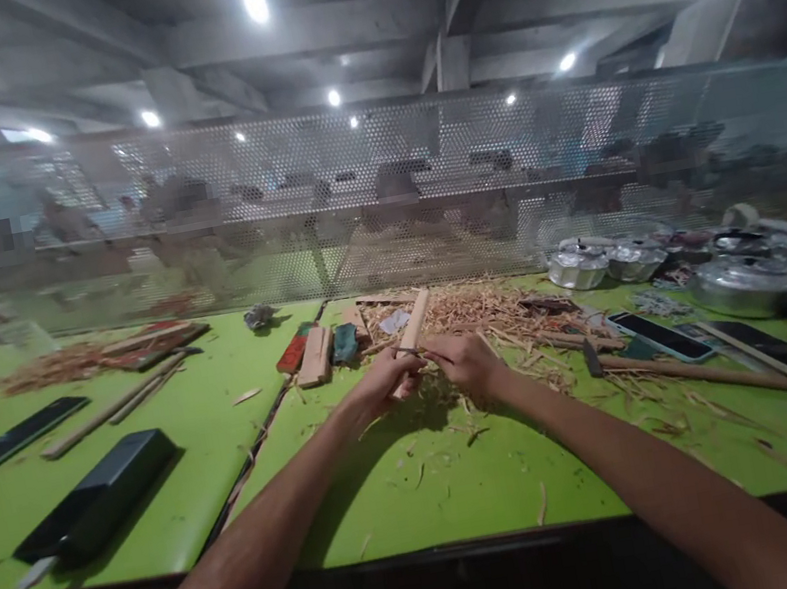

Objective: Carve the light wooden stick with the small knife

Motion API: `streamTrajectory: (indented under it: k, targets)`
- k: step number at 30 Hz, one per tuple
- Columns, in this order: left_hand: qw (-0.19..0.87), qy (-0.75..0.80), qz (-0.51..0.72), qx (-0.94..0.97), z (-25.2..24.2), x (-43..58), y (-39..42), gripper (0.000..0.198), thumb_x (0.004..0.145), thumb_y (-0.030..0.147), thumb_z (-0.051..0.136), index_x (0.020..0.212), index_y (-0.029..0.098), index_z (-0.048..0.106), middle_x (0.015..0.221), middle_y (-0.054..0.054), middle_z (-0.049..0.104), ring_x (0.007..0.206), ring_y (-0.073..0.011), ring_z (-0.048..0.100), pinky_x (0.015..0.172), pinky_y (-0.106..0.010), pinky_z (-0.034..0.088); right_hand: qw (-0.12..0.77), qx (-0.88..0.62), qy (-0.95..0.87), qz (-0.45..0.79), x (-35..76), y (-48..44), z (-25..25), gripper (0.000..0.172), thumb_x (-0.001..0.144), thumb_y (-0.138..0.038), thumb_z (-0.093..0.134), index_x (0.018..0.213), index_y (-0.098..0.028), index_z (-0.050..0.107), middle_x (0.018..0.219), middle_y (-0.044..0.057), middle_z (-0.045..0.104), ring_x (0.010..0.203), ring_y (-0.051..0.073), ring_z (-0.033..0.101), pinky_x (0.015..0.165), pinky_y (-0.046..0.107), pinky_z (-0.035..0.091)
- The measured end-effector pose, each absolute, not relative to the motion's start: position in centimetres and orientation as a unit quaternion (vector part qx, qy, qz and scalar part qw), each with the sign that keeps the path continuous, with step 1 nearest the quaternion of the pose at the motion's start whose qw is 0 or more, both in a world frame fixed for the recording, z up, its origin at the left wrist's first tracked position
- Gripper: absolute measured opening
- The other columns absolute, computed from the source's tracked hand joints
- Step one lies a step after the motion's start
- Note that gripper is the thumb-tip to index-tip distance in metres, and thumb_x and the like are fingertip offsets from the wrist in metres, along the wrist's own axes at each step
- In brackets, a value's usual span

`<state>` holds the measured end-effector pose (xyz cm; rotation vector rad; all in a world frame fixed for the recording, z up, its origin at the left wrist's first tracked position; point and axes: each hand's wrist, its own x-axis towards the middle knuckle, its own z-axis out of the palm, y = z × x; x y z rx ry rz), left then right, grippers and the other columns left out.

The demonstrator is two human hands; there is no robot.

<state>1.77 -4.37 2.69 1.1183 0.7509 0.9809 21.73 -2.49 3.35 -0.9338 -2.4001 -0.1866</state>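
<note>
Both my hands meet at the middle of the green table (435, 490). My left hand (379, 383) is closed round a pale wooden stick (414, 319) that slants up and away to the right. My right hand (468, 363) is closed on a thin dark blade (415, 353), whose tip rests against the stick beside my left fingers. A heap of wood shavings (495, 312) lies under and behind the hands.
A dark power bank (98, 497) with a white cable sits front left. Dark flat bars and wooden sticks lie at far left. Small wood blocks (317, 354) lie behind my left hand. A hammer (673, 369), phones and metal lids (576, 270) crowd the right. A perforated metal screen (374, 186) backs the table.
</note>
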Motion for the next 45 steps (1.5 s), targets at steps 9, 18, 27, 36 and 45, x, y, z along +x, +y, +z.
streamTrajectory:
  k: [9, 18, 27, 36, 45]
  targets:
    - [0.648, 0.375, 0.379, 0.544, 3.0, 2.4, -5.5, 0.041, 0.078, 0.014, 0.072, 0.112, 0.018, 0.05, 0.059, 0.008, 0.055, 0.039, -0.008, 0.047, 0.036, -0.018, 0.033, 0.223, -0.509, -0.826, -0.089, 25.0, 0.4, 4.6, 0.043, 0.105, -0.024, 0.044, 0.136, -0.026, 0.073, 0.125, 0.01, 0.076, 0.099, 0.021, 0.071, 0.081, 0.028, 0.05]
    - [0.59, 0.379, 0.441, 0.56, 3.6, 1.2, -5.2, 0.036, 0.077, 0.027, 0.074, 0.101, 0.021, 0.048, 0.055, 0.009, 0.053, 0.038, -0.0074, 0.046, 0.036, -0.018, 0.034, 0.318, -0.652, -0.684, -0.078, 30.1, 2.3, 5.9, 0.044, 0.105, -0.03, 0.043, 0.113, -0.012, 0.082, 0.107, 0.019, 0.079, 0.092, 0.026, 0.069, 0.08, 0.031, 0.046]
    - [0.561, 0.394, 0.528, 0.502, 3.0, 1.0, -4.1, 0.046, 0.067, 0.025, 0.073, 0.105, 0.022, 0.047, 0.065, 0.008, 0.06, 0.044, -0.0093, 0.053, 0.043, -0.02, 0.04, 0.328, -0.593, -0.734, -0.041, 27.6, 1.4, 5.7, 0.044, 0.104, -0.032, 0.043, 0.131, -0.025, 0.077, 0.125, 0.011, 0.076, 0.11, 0.027, 0.072, 0.093, 0.034, 0.053]
    - [0.602, 0.401, 0.511, 0.464, 2.6, 1.0, -3.4, 0.023, 0.082, 0.033, 0.061, 0.1, 0.022, 0.053, 0.062, 0.006, 0.054, 0.044, -0.011, 0.049, 0.042, -0.022, 0.041, 0.351, -0.558, -0.752, -0.013, 27.7, 2.1, 4.3, 0.039, 0.101, -0.029, 0.049, 0.125, -0.023, 0.079, 0.125, 0.01, 0.077, 0.112, 0.026, 0.073, 0.098, 0.037, 0.054]
    - [0.705, 0.301, 0.407, 0.497, 2.3, 1.0, -3.6, 0.015, 0.084, 0.036, 0.054, 0.082, 0.022, 0.047, 0.062, 0.005, 0.046, 0.041, -0.0087, 0.038, 0.034, -0.019, 0.027, 0.327, -0.446, -0.832, -0.048, 23.2, -1.1, 4.3, 0.038, 0.106, -0.029, 0.049, 0.133, -0.021, 0.076, 0.127, 0.01, 0.076, 0.109, 0.024, 0.073, 0.093, 0.033, 0.055]
